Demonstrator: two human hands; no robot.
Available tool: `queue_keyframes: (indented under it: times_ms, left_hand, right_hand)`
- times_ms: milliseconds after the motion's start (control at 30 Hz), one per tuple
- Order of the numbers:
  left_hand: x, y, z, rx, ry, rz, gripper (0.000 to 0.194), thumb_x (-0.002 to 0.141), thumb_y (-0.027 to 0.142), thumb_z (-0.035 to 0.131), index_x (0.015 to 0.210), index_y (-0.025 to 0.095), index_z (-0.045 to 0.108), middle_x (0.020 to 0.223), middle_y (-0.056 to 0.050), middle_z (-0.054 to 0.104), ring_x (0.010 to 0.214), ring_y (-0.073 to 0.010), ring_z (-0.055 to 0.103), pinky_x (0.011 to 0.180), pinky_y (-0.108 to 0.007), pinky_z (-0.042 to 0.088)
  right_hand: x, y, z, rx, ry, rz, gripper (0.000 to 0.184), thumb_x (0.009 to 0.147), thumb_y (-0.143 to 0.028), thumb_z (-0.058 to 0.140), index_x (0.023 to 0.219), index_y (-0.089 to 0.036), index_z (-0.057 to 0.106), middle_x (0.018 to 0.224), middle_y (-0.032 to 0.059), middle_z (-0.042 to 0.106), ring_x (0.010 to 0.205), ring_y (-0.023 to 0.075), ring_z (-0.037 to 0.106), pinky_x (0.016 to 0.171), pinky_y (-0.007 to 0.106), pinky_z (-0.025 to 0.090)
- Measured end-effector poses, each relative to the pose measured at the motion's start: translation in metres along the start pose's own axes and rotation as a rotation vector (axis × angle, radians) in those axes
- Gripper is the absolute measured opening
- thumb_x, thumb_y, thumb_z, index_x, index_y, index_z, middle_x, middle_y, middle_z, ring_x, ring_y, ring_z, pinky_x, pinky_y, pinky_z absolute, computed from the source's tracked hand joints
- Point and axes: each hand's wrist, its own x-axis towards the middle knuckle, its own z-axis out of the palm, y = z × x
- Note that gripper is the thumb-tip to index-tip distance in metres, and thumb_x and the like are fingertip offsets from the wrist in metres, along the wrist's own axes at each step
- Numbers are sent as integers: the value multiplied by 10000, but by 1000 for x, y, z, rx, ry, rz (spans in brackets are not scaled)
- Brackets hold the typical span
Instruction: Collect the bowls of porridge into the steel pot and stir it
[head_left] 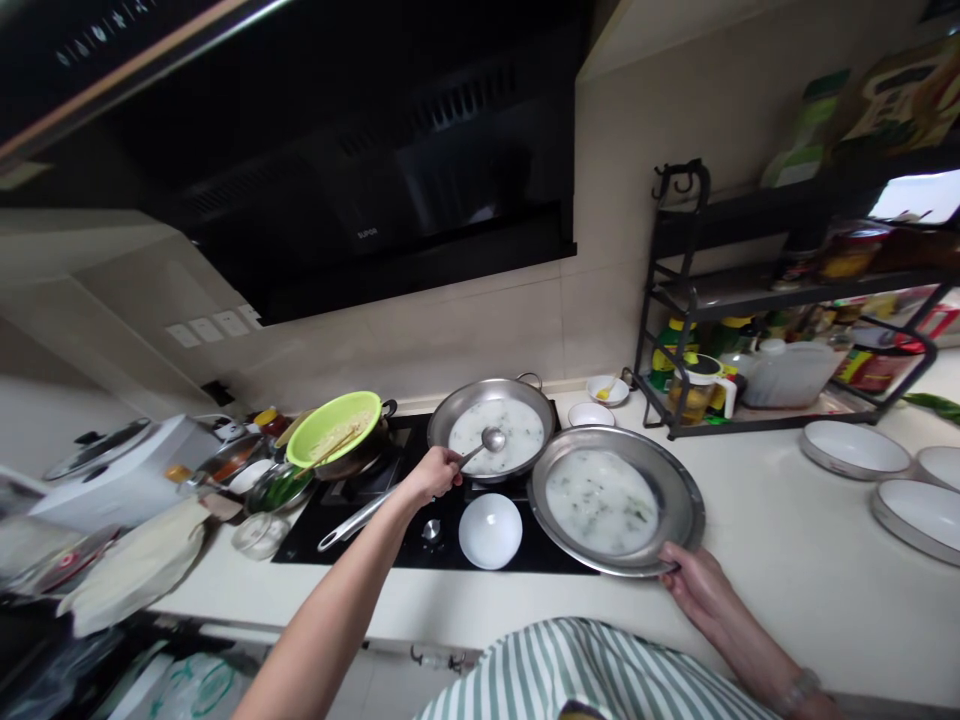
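Note:
My left hand (439,473) is closed round the handle of a metal spoon (493,439), whose bowl sits over the milky liquid in a pan (442,405) on the stove. Green bits float in that liquid. Below my left forearm, a long metal handle (356,518) sticks out to the left. My right hand (690,572) grips the near right rim of a wide metal basin (686,490), which holds similar white soup with green pieces. The basin is beside the pan, its left part over the stove's edge. In front of the pan stands a white bowl (490,531).
Left on the stove is a green colander (296,445) with pale shreds and chopsticks. Small bowls (591,414) stand behind the basin. A black rack (675,300) with bottles rises at the right, near several white dishes (855,447). The range hood (360,180) hangs overhead.

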Motion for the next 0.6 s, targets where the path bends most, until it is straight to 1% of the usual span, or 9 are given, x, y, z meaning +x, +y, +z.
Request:
queue_keyframes:
  times_ms: [133, 233, 300, 467, 600]
  left_hand:
    - [14, -1, 3, -8, -4, -59, 87, 754, 105, 640, 839, 86, 635, 445, 60, 492, 318, -18, 282, 362, -177, 115]
    - [17, 2, 6, -35, -31, -73, 26, 759, 71, 615, 775, 90, 612, 433, 47, 503, 303, -21, 272, 353, -184, 107]
    - [17, 4, 6, -72, -51, -87, 39, 771, 62, 592, 752, 96, 589, 438, 34, 513, 304, -23, 274, 350, -184, 114]
    - [10, 7, -3, -205, -87, -132, 88, 766, 88, 635, 796, 105, 554, 516, 8, 553, 338, -10, 291, 357, -160, 135]
    - [6, 6, -11, -320, -110, -154, 108, 756, 65, 628, 837, 90, 560, 530, -3, 551, 350, -5, 299, 349, -138, 141]
  right_hand:
    - [0, 1, 0, 16, 7, 9, 187, 486, -252, 611, 580, -245, 450, 474, -32, 475, 428, 125, 409, 394, 244, 334]
    - [1, 2, -1, 12, 22, 7, 187, 496, -249, 609, 592, -245, 448, 472, -38, 476, 425, 125, 424, 391, 242, 342]
    - [1, 1, -1, 4, 26, 3, 177, 494, -253, 607, 590, -244, 459, 470, -37, 474, 424, 127, 425, 393, 248, 342]
    - [-2, -3, 1, 45, 32, 38, 169, 473, -224, 618, 547, -243, 468, 455, -35, 464, 429, 124, 396, 395, 251, 324]
    - [-3, -4, 3, 92, 50, 64, 187, 462, -213, 634, 550, -238, 471, 469, -37, 468, 441, 115, 388, 403, 238, 317]
